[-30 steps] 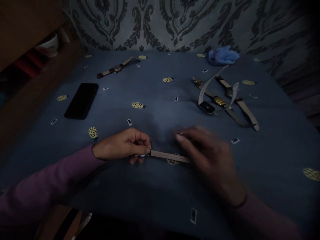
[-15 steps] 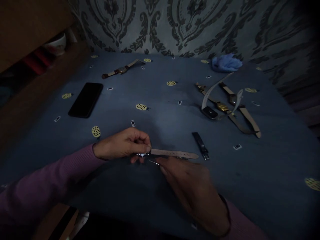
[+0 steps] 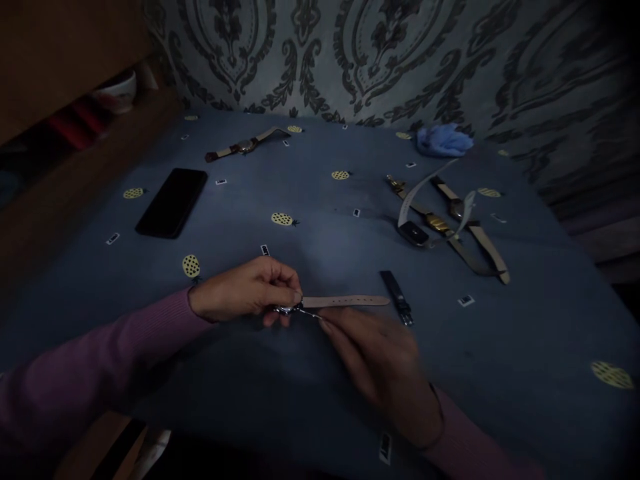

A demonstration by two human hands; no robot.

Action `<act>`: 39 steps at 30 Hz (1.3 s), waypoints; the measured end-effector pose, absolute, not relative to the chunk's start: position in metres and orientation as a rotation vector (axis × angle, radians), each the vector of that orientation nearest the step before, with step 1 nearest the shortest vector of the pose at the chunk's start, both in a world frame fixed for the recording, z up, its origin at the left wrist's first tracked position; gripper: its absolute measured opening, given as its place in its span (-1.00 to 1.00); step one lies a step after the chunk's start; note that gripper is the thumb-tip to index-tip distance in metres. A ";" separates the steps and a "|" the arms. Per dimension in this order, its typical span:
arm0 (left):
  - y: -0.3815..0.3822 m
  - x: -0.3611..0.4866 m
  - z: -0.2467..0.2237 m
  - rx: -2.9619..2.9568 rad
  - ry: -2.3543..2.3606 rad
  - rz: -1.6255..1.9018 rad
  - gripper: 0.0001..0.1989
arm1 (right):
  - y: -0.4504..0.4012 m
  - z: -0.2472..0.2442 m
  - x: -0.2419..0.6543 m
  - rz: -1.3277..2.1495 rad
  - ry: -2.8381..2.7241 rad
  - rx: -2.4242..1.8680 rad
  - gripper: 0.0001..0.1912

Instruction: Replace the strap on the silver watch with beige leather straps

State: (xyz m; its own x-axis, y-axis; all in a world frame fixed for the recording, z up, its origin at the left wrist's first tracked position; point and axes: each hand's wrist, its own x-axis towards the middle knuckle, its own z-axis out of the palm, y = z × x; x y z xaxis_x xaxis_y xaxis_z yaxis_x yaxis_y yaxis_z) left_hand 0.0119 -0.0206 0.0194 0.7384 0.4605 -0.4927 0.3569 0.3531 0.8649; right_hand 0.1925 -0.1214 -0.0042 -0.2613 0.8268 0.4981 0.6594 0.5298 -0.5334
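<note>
Clasping the watch (image 3: 287,309) in the left hand (image 3: 245,289) at near centre-left, with the pale strap (image 3: 345,301) extending right. Showing the dark strap piece (image 3: 397,297) lying separate farther right, while pinching the thin metal tool (image 3: 312,314) in the right hand (image 3: 383,357), probing beside the strap joint (image 3: 301,305), seemingly unfinished there.

small labels (image 3: 466,301) on blue tablecloth (image 3: 280,393), lettering too blurred to read

A phone (image 3: 172,203) lies on the left of the table (image 3: 275,393), a watch (image 3: 245,146) beyond it. Three watches (image 3: 437,223) overlap on the right, nearer than a blue cloth (image 3: 444,141). A bowl (image 3: 119,93) sits far left.
</note>
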 end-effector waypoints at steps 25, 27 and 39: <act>-0.024 0.012 0.018 1.286 0.805 0.083 -0.84 | -0.122 -0.008 0.195 0.300 -2.104 -1.254 -0.76; -0.024 0.012 0.018 1.292 0.811 0.080 -0.84 | -0.122 -0.010 0.195 0.312 -2.107 -1.256 -0.76; -0.025 0.012 0.019 1.335 0.805 0.075 -0.84 | -0.124 -0.002 0.200 0.297 -2.052 -1.255 -0.76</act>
